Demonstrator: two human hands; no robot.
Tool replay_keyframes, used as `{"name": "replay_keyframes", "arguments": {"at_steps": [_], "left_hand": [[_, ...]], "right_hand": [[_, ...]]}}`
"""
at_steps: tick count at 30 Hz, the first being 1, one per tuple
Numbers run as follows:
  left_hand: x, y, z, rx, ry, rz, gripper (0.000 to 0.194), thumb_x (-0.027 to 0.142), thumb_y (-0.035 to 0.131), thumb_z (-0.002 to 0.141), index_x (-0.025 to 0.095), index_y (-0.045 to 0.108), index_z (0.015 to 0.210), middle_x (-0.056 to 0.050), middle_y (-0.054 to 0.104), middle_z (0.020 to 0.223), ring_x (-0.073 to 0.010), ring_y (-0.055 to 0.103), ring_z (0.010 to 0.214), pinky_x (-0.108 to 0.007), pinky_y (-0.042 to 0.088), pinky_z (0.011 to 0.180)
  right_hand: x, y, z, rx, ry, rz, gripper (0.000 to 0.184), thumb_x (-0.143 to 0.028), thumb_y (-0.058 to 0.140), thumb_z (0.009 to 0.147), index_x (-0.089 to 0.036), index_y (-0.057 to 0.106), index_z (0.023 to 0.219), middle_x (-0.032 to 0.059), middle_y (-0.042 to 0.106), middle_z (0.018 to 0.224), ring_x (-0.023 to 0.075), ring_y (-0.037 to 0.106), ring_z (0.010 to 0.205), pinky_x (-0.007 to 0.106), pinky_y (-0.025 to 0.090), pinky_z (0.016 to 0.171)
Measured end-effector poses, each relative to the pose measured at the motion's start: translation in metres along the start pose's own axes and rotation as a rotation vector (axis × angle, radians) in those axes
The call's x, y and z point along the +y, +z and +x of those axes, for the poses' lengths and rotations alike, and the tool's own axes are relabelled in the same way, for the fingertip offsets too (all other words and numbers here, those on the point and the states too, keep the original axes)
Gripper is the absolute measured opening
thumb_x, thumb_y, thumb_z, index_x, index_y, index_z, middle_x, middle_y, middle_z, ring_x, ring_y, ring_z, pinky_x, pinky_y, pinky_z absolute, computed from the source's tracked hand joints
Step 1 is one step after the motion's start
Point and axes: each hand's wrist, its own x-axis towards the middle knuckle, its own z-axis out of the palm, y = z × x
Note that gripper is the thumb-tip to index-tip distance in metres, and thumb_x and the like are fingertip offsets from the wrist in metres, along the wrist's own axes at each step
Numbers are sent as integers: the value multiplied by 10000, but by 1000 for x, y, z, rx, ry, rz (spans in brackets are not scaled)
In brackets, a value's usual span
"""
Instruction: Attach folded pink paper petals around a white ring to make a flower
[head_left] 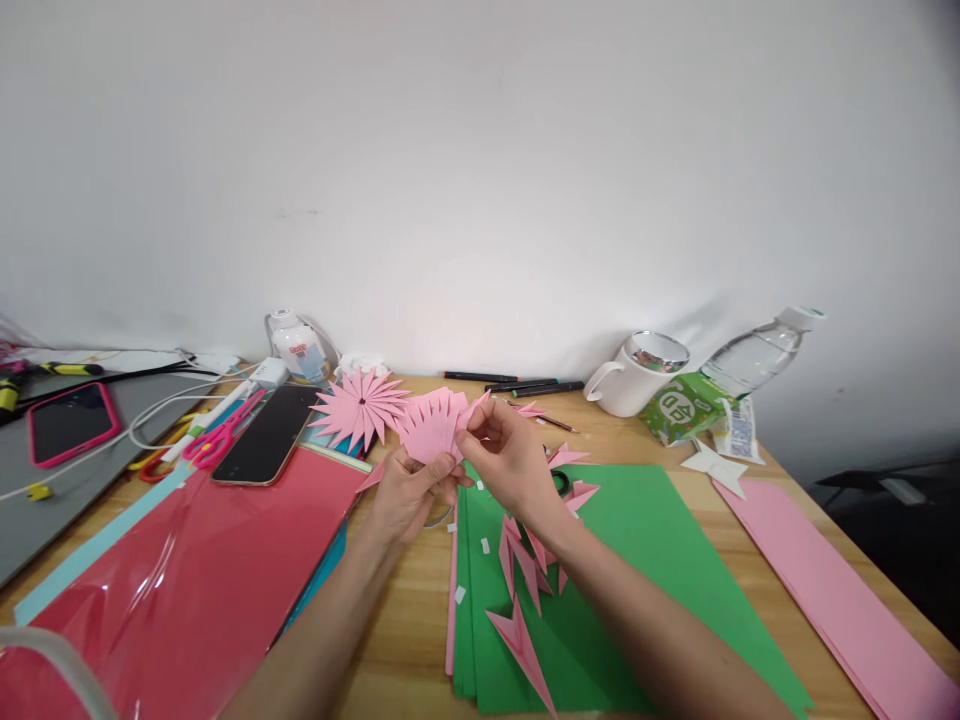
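A fan of overlapping folded pink paper pieces (pixel 431 425) is held up over the middle of the desk. My left hand (pixel 416 490) grips its lower edge between thumb and fingers. At the fan's right end, my right hand (pixel 506 450) pinches one folded pink paper piece (pixel 471 410) against it. Behind and left lies a finished-looking round pink paper star (pixel 361 405) with many points. Loose folded pink paper pieces (pixel 517 645) are scattered on the green paper sheets (pixel 637 560) below my right forearm.
Left are red paper in a clear sleeve (pixel 225 570), a black phone (pixel 266 435), pink scissors (pixel 223 430) and a pink-cased phone (pixel 73 423). Behind are black markers (pixel 534 387). Right stand a white mug (pixel 634 375), a green box (pixel 686 407), a tilted water bottle (pixel 761 355) and pink paper strips (pixel 832 590).
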Motion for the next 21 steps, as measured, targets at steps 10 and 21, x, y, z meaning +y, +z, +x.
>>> {"name": "replay_keyframes", "arguments": {"at_steps": [10, 21], "left_hand": [[1, -1, 0, 13, -7, -62, 309, 369, 843, 544, 124, 660, 592, -9, 618, 464, -98, 559, 429, -246, 513, 543], [-8, 0, 1, 334, 193, 45, 325, 269, 854, 493, 135, 702, 746, -31, 719, 701, -161, 653, 618, -243, 522, 568]], "right_hand": [[-8, -11, 2, -106, -96, 25, 37, -195, 631, 721, -177, 599, 719, 11, 599, 745, 125, 593, 677, 271, 531, 633], [1, 17, -21, 191, -475, -258, 176, -94, 545, 789, -222, 656, 836, 34, 549, 835, 128, 570, 685, 276, 519, 608]]}}
